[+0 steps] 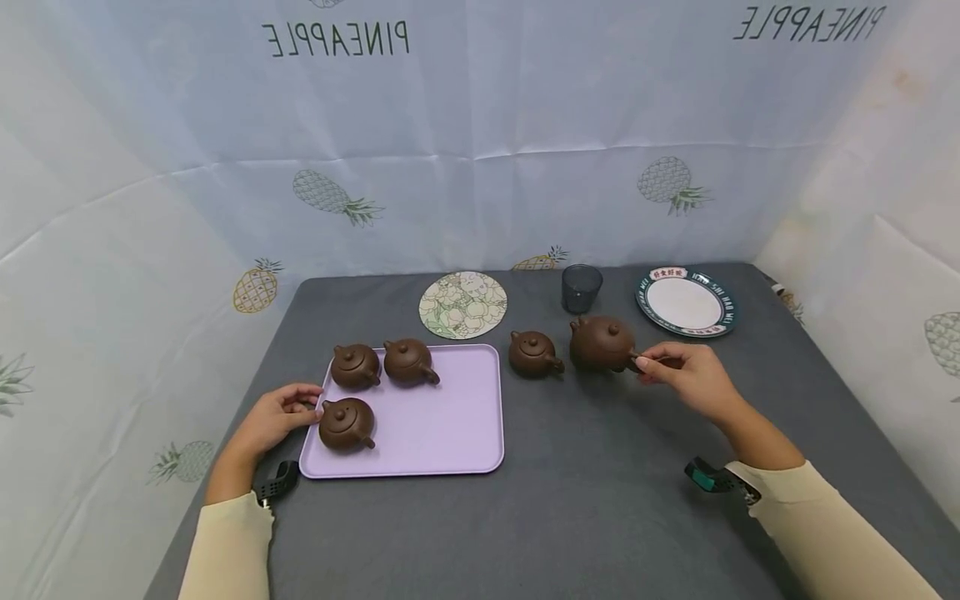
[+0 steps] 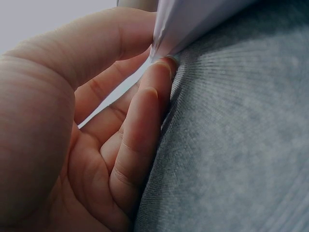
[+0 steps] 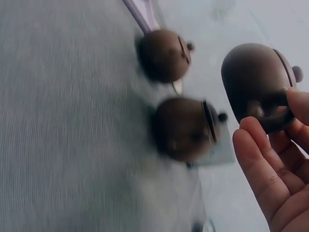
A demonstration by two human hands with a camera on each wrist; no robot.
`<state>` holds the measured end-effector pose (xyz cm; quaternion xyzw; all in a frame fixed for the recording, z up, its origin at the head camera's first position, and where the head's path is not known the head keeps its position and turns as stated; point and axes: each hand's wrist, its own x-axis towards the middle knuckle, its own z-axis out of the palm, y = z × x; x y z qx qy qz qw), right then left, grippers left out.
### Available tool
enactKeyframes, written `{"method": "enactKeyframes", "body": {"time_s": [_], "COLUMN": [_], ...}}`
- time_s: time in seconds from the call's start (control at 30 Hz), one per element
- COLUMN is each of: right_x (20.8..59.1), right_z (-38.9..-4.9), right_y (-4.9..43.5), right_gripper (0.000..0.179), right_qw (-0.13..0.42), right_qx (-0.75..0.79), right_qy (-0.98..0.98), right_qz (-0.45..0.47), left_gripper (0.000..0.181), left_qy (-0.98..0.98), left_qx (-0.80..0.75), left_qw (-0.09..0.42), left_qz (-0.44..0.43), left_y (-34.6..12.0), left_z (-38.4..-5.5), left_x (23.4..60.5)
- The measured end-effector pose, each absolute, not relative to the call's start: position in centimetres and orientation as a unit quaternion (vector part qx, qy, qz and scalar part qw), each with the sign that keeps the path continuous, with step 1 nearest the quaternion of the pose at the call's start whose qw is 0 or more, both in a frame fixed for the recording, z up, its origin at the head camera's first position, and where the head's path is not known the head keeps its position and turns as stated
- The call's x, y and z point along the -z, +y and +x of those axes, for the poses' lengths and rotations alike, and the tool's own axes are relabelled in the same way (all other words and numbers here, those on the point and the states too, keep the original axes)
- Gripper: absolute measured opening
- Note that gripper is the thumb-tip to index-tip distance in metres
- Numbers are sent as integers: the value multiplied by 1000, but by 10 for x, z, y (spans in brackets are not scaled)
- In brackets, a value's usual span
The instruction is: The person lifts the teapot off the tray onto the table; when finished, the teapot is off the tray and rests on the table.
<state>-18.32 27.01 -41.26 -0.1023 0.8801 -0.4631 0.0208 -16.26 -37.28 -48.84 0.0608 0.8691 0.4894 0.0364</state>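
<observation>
My right hand pinches the handle of a small brown clay teapot between thumb and fingers. That teapot is held up off the cloth, its spout pointing away to the left. Just left of it, another brown teapot stands on the table. The right wrist view has two standing teapots, blurred, near the held one; from the head, one seems hidden behind it. With thumb and fingers, my left hand holds the left rim of a lilac tray. On the tray's left part sit three similar teapots.
Behind the teapots are a round patterned mat, a dark glass cup and a white plate with a green rim. Grey cloth covers the table. Pineapple-print curtains hang at the back and both sides.
</observation>
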Motion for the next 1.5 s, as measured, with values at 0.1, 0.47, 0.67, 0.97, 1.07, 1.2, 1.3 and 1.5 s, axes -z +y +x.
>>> {"method": "enactKeyframes", "body": {"time_s": [0.1,0.47,0.67,0.97,1.07,1.2,1.3,1.5], "right_x": [414,434,450,461,463,466,467,460], "right_z": [-183,-185,-185,-189,-189,-189,-188,-192], "right_y": [288,335,347,351,353,356,357,355], "right_gripper": [32,42,48,48,47,48,48,47], "right_qw": [8,5,21,32,32,36,45,50], "right_qx": [457,429,420,460,469,477,477,470], "right_qy": [885,903,907,887,883,878,878,881], "right_qz": [-86,-27,-1,-12,-9,-7,-6,-10], "left_gripper": [41,42,41,41,41,40,40,42], "left_qy": [868,876,871,870,867,864,864,865], "left_qx": [-492,-478,-486,-488,-494,-498,-498,-497], "left_qw": [37,45,41,43,44,46,49,37], "left_qz": [55,50,55,58,55,60,57,53], "left_y": [-373,-374,-373,-372,-370,-361,-360,-373], "left_z": [-164,-163,-161,-160,-160,-156,-156,-163], "left_x": [490,490,491,493,493,480,479,493]}}
